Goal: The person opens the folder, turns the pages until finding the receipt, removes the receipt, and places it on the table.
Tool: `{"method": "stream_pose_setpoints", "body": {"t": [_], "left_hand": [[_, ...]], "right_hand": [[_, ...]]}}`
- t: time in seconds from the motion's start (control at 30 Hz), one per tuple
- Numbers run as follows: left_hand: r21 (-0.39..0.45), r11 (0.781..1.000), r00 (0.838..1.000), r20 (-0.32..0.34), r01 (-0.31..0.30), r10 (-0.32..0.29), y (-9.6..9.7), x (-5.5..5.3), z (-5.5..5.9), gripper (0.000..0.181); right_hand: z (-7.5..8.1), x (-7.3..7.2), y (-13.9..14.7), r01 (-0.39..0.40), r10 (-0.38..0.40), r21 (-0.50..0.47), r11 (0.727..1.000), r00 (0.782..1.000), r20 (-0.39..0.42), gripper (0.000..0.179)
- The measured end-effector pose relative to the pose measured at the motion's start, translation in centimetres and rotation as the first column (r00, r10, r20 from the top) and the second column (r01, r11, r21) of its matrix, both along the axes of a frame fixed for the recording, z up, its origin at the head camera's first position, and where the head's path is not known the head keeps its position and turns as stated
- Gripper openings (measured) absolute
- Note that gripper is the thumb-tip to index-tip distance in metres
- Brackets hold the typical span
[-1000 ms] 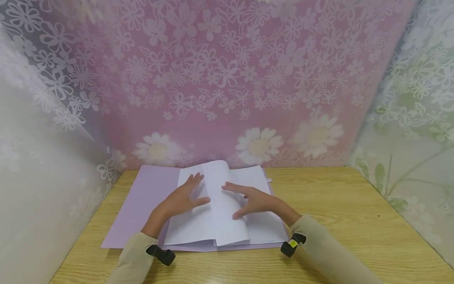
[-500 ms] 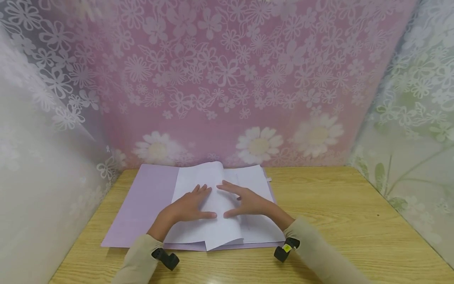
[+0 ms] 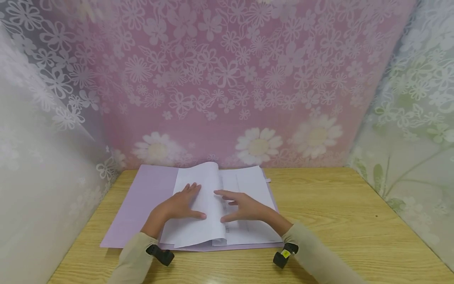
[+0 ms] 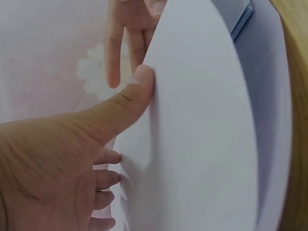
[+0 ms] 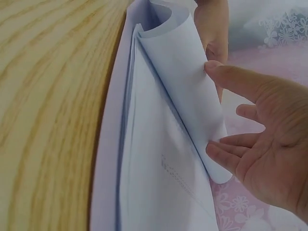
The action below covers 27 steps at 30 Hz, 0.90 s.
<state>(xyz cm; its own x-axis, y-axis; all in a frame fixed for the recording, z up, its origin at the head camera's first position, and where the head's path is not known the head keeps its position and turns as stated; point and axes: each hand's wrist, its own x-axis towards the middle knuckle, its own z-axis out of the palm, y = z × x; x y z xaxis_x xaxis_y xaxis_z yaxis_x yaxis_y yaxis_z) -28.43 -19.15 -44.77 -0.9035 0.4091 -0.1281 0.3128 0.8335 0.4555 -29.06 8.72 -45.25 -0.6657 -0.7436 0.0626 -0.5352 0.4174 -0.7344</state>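
Observation:
A lavender folder (image 3: pixel 142 205) lies spread on the table, with white printed sheets (image 3: pixel 257 232) in its right part. One white page (image 3: pixel 210 185) bulges up and bends over toward the left. My left hand (image 3: pixel 177 207) rests on the turned paper with its fingers spread and thumb extended; in the left wrist view the thumb touches the page (image 4: pixel 202 125). On the other side of the bend, my right hand (image 3: pixel 244 207) has its fingers extended; in the right wrist view its thumb and fingertips touch the curved page (image 5: pixel 187 77). Small print shows on the sheet beneath.
The wooden table (image 3: pixel 337 205) extends to the right of the folder. A pink floral curtain (image 3: pixel 220 98) hangs close behind it, with pale floral curtains at left and right. A small white tab (image 3: pixel 268 180) sticks out at the folder's right edge. Each sleeve carries a black wrist camera.
The bent page has rolled farther left, uncovering more printed paper on the right. My right hand has moved slightly left; my left hand went right, then back left.

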Motion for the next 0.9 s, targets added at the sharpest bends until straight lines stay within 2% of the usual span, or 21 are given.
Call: {"method": "stream_pose_setpoints", "body": {"t": [0.13, 0.33, 0.67, 0.9], "left_hand": [[0.001, 1.0, 1.0, 0.018, -0.004, 0.004, -1.2, -0.4, -0.3, 0.116], [0.044, 0.999, 0.995, 0.096, -0.015, 0.011, -2.6, -0.5, -0.6, 0.115], [0.012, 1.0, 0.992, 0.13, -0.012, 0.01, -2.5, -0.4, -0.6, 0.112], [0.022, 0.999, 0.99, 0.138, -0.027, 0.024, -2.5, -0.2, -0.5, 0.112]], "right_hand": [[-0.3, 0.0, -0.3, 0.008, -0.008, 0.006, 1.0, 1.0, 0.007, 0.084], [-0.6, -0.1, -0.6, 0.008, -0.008, 0.011, 1.0, 1.0, 0.0, 0.08], [0.0, -1.0, -0.5, 0.014, -0.012, 0.028, 1.0, 0.998, -0.06, 0.077], [1.4, -2.7, 0.6, 0.079, -0.072, 0.051, 0.996, 0.989, -0.129, 0.074]]}}
